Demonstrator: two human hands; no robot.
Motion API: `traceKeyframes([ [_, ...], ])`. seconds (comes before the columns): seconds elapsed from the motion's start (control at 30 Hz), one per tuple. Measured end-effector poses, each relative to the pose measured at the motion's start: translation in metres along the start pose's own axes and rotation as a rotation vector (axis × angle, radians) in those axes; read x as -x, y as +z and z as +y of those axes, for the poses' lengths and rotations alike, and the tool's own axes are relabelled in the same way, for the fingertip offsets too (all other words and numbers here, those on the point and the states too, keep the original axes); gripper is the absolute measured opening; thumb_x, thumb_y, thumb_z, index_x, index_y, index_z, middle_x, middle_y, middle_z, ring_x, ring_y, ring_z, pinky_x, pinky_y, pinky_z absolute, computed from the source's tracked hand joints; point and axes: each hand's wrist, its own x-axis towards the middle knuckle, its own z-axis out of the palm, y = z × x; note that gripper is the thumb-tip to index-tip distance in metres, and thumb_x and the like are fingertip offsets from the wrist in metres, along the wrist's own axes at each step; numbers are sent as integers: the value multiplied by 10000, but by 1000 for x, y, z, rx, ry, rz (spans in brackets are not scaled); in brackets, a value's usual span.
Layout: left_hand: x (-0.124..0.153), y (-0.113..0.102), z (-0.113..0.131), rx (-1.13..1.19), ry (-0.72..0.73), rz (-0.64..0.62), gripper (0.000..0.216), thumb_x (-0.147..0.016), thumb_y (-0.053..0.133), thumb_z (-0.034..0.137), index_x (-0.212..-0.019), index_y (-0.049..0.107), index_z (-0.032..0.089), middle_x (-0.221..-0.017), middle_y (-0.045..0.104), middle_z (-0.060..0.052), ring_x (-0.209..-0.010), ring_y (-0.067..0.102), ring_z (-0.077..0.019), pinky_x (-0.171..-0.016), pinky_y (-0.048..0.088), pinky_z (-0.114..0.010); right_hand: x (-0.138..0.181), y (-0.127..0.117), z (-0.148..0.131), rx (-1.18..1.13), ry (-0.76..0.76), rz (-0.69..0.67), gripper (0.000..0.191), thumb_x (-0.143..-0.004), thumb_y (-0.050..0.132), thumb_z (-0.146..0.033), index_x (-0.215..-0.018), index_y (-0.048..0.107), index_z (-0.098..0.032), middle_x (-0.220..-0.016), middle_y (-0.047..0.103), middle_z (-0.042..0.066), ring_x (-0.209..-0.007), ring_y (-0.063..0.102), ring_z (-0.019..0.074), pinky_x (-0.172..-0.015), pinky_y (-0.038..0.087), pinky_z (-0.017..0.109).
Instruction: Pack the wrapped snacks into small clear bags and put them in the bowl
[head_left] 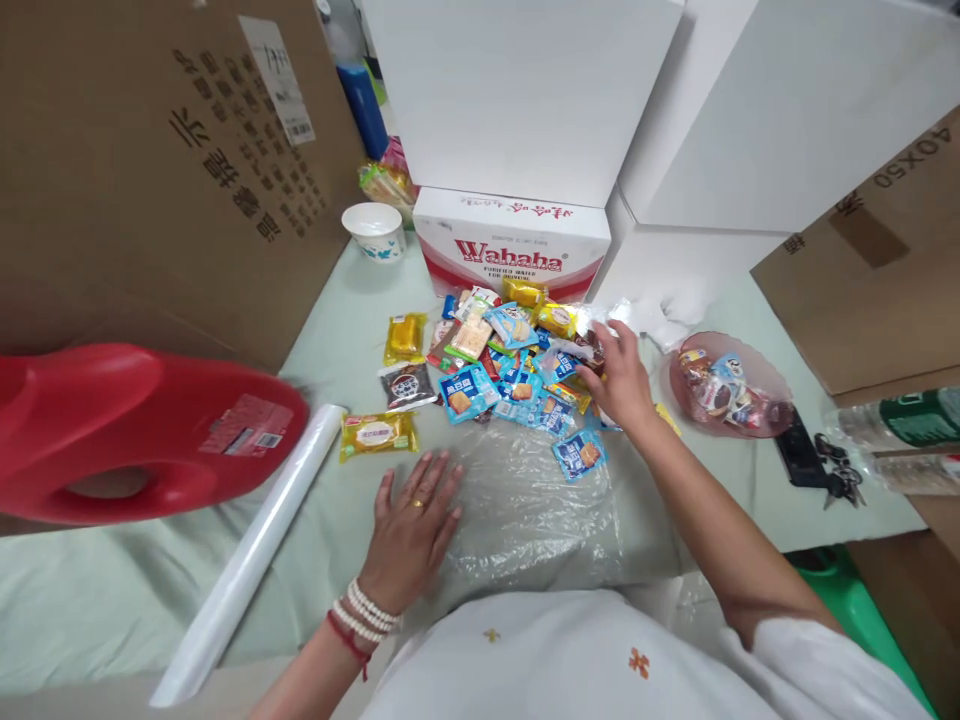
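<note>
My left hand [416, 520] lies flat with its fingers spread, at the edge of a clear plastic sheet [540, 500] on the table. Just beyond its fingertips is a yellow snack packet [379, 436], with a dark packet [407, 386] and another yellow packet [405, 338] farther back. My right hand [621, 375] reaches over the right side of a heap of small wrapped snacks [517, 350], thumb and fingers apart. Whether its fingertips touch a wrapper, I cannot tell. Blue packets fill the front of the heap, and one blue packet [580, 455] lies nearer me on the plastic.
A pink bowl [780, 418] holding a few snacks stands right, beside a black phone [799, 450] and keys [844, 475]. A Wahaha carton [517, 245] closes off the back. Left are a paper bowl [375, 230], red jug [172, 420] and white roll [247, 560].
</note>
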Motion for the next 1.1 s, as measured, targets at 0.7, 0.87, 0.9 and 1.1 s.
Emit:
traceKeyframes([
  [0.7, 14, 6, -7, -8, 43, -147, 562, -1019, 470, 424, -1559, 449, 271, -1655, 392, -93, -1504, 411, -313, -1271, 62, -607, -85, 63, -62, 111, -137, -198, 443, -1017, 503, -287, -1424, 570, -123, -1355, 625, 214, -1231, 550, 362, -1060, 448, 520],
  [0.87, 13, 7, -6, 28, 17, -133, 563, -1012, 491, 438, -1552, 458, 285, -1644, 416, -94, -1493, 430, -315, -1268, 104, -611, -46, 7, -38, -323, 54, -116, 459, -991, 540, -457, -1355, 595, -182, -1044, 711, 105, -902, 642, 263, -825, 531, 397],
  [0.9, 13, 7, -5, 37, 14, -135, 564, -1011, 493, 437, -1554, 455, 286, -1644, 414, -96, -1494, 429, -317, -1266, 105, -617, -32, -4, -37, -446, 92, -213, 479, -976, 565, -494, -1354, 585, -201, -972, 697, 66, -821, 628, 230, -751, 526, 354],
  [1.1, 13, 10, -6, 53, 2, -165, 568, -1019, 480, 441, -1561, 436, 280, -1664, 374, -105, -1522, 380, -335, -1247, 94, -655, 66, 1, -58, -738, 196, -745, 460, -980, 556, -513, -1335, 570, -221, -836, 602, -4, -665, 550, 152, -610, 462, 265],
])
